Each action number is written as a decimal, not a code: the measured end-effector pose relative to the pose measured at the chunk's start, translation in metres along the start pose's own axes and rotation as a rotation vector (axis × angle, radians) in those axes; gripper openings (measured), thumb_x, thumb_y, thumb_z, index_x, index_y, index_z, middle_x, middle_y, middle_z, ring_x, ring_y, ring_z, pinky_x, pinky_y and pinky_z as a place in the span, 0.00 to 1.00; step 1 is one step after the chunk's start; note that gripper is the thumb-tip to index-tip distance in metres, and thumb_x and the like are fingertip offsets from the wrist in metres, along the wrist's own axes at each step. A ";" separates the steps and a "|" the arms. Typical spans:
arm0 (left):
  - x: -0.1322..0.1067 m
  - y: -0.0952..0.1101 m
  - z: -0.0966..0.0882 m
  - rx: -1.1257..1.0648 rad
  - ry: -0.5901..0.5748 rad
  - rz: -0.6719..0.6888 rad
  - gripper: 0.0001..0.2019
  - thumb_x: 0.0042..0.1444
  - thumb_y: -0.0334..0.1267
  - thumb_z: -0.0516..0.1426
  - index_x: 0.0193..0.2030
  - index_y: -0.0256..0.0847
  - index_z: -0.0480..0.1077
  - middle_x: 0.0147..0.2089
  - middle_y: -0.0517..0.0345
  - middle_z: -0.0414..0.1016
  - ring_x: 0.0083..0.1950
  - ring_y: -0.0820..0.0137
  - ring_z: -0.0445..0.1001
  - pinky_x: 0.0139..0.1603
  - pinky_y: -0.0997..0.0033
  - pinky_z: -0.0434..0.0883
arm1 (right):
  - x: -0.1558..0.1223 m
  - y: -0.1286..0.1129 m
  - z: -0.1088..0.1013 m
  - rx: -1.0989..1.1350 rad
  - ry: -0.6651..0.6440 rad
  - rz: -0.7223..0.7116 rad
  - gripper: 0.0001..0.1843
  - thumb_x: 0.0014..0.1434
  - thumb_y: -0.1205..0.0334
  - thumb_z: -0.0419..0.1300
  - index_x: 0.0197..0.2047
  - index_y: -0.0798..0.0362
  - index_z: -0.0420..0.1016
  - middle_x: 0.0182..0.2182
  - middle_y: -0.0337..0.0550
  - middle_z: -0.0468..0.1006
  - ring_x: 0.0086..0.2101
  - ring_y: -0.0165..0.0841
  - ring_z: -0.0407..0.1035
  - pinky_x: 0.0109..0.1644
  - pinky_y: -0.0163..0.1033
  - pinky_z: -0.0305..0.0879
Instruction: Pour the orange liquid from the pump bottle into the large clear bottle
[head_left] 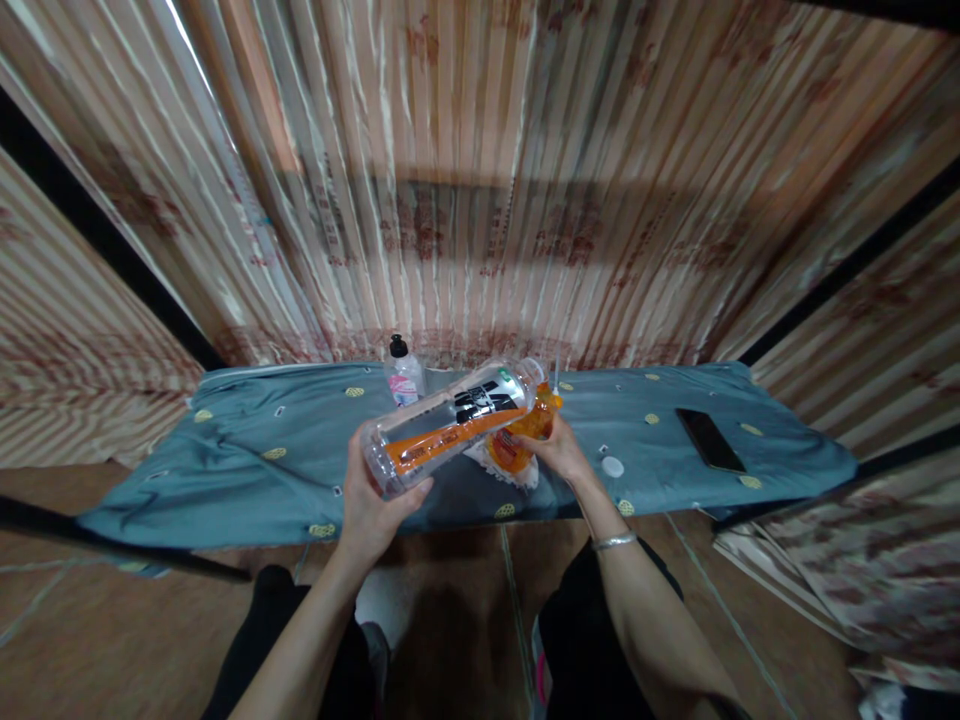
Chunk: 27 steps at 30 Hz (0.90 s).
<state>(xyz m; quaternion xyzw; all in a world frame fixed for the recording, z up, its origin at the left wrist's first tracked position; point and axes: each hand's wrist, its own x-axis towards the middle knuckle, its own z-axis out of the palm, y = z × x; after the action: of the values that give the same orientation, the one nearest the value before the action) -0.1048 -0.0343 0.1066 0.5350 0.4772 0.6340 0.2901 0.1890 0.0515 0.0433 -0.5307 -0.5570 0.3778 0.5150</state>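
Observation:
My left hand (371, 510) is wrapped round the base of a large clear plastic bottle (450, 430) with a silver and orange label. The bottle is tilted, its uncapped mouth up and to the right, over the neck of a smaller bottle. That one, an orange bottle (514, 445) with orange contents, is gripped by my right hand (555, 445) around its upper right side. Beneath the orange bottle lies a white frilly cloth (517, 475). Whether the two mouths touch, I cannot tell. A round white cap (612, 467) lies right of my right hand.
A clear bottle with a black top (405, 375) stands at the back, left of the tilted bottle. To the right lies a dark phone (709, 440). The blue-green cloth (247, 490) covers a narrow surface between dark poles (112, 240), with a striped curtain (480, 200) behind.

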 end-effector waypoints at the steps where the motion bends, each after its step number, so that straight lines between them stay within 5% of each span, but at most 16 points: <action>1: 0.000 0.000 0.000 0.002 0.001 0.002 0.44 0.38 0.55 0.74 0.60 0.42 0.65 0.53 0.49 0.77 0.52 0.55 0.81 0.55 0.55 0.80 | 0.000 0.000 0.000 -0.003 0.001 -0.003 0.41 0.41 0.47 0.80 0.57 0.47 0.72 0.50 0.48 0.85 0.51 0.49 0.80 0.61 0.58 0.75; 9: 0.000 0.000 -0.001 0.006 0.004 -0.013 0.42 0.37 0.56 0.74 0.58 0.41 0.67 0.54 0.48 0.76 0.56 0.53 0.80 0.59 0.51 0.78 | 0.000 -0.004 0.000 -0.005 -0.003 0.021 0.36 0.39 0.45 0.80 0.48 0.48 0.73 0.46 0.48 0.86 0.48 0.49 0.81 0.58 0.57 0.76; 27: -0.001 -0.003 -0.002 -0.028 -0.014 -0.027 0.45 0.37 0.55 0.75 0.61 0.41 0.66 0.56 0.47 0.77 0.56 0.54 0.79 0.62 0.51 0.76 | -0.001 -0.006 0.002 0.016 0.011 -0.018 0.40 0.40 0.43 0.79 0.53 0.47 0.73 0.49 0.48 0.85 0.49 0.48 0.80 0.59 0.56 0.75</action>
<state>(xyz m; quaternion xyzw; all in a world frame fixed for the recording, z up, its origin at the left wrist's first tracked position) -0.1066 -0.0339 0.1033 0.5287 0.4733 0.6329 0.3096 0.1860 0.0496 0.0482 -0.5238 -0.5559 0.3744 0.5257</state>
